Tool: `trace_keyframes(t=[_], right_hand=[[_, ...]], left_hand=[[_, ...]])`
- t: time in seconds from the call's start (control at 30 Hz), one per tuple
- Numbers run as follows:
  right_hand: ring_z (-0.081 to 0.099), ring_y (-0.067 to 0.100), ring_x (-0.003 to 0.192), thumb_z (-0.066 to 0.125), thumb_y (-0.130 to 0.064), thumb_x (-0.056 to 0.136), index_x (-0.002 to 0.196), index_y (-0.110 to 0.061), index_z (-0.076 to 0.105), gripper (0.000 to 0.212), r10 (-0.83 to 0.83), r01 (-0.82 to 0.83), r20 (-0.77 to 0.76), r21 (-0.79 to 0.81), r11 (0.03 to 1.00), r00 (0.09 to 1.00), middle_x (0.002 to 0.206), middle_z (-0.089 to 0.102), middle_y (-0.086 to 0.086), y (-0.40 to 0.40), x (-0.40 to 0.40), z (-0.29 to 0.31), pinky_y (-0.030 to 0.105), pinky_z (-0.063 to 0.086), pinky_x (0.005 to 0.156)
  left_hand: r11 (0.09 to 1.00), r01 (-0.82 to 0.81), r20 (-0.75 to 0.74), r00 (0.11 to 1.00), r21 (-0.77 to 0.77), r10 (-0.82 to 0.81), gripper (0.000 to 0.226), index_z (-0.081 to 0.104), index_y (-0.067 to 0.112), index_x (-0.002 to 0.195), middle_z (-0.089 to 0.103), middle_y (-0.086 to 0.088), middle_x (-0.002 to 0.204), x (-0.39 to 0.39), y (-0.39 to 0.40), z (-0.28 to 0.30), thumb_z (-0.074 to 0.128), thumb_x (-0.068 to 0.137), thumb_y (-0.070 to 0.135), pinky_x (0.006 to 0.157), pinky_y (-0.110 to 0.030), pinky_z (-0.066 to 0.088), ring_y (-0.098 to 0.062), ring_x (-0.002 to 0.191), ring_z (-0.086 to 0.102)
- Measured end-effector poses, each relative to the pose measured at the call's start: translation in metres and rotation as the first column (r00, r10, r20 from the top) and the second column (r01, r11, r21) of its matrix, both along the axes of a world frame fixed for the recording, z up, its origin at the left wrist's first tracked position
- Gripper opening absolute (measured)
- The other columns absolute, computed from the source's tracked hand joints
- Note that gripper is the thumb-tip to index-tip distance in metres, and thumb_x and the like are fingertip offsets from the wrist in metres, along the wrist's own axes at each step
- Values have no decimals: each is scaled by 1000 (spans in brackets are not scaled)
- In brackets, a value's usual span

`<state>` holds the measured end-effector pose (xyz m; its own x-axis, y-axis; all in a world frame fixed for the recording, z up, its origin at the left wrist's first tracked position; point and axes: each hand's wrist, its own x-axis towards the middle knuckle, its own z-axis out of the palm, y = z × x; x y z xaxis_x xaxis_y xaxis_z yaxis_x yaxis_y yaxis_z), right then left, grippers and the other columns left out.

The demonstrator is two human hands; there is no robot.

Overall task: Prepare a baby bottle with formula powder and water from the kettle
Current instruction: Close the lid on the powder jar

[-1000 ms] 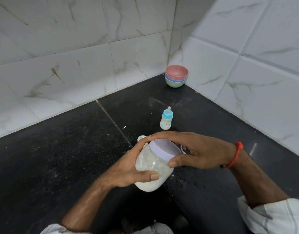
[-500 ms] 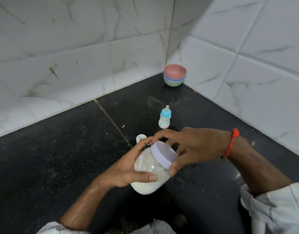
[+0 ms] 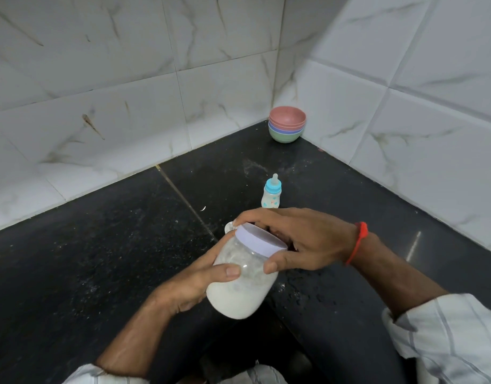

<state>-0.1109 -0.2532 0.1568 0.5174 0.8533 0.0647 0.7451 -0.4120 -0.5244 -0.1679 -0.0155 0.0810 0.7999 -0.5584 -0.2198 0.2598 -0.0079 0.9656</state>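
The left hand (image 3: 194, 284) wraps its grip around the clear plastic jar of white formula powder (image 3: 240, 284), tilted above the black stone desk (image 3: 72, 259). The right hand (image 3: 302, 239) clasps the jar's pale lilac lid (image 3: 259, 241). The small blue-capped baby bottle (image 3: 271, 194) stands upright just beyond, near stacked pastel bowls (image 3: 286, 127).

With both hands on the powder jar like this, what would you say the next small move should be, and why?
Probably twist the lid off. The left hand grips the tilted jar of white powder, the right hand has its fingers around the lid, and the lid looks seated on the mouth. The baby bottle stands capped on the counter, so no powder can be taken until the jar opens.
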Motion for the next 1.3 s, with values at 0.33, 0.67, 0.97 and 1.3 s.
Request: trace_keyframes(t=[0.33,0.67,0.97,1.3], right_hand=[[60,19,80,36,-59,99,135,-6,52,66,-10,-53,285,214,975,959,108,64,4,16,-5,-36,32,48,65],[62,15,81,41,-47,100,130,-18,56,45,-119,89,336,103,991,934,105,65,-5,27,-4,-25,19,35,68],[62,26,76,35,-57,101,116,-29,47,34,-522,541,335,43,840,784,86,69,-4,58,-13,-27,38,48,67],[69,20,104,43,-83,90,101,-45,59,43,-638,516,-237,-418,748,733,97,67,-13,-5,30,-148,27,56,78]], left_hand=[[998,11,-19,1000,-68,-12,109,27,30,158,58,-11,150,-11,-2,-1,92,70,36,107,-44,51,-33,136,58],[952,-279,399,893,127,209,93,38,46,146,65,17,133,-13,-13,4,88,68,36,97,-30,57,-11,125,65],[750,-547,554,779,373,293,107,22,63,144,68,20,121,-7,-25,8,89,61,49,82,-41,64,-4,100,72],[774,-441,481,853,455,203,140,-11,64,153,66,24,123,6,-2,0,94,62,50,90,-38,61,-3,105,71]])
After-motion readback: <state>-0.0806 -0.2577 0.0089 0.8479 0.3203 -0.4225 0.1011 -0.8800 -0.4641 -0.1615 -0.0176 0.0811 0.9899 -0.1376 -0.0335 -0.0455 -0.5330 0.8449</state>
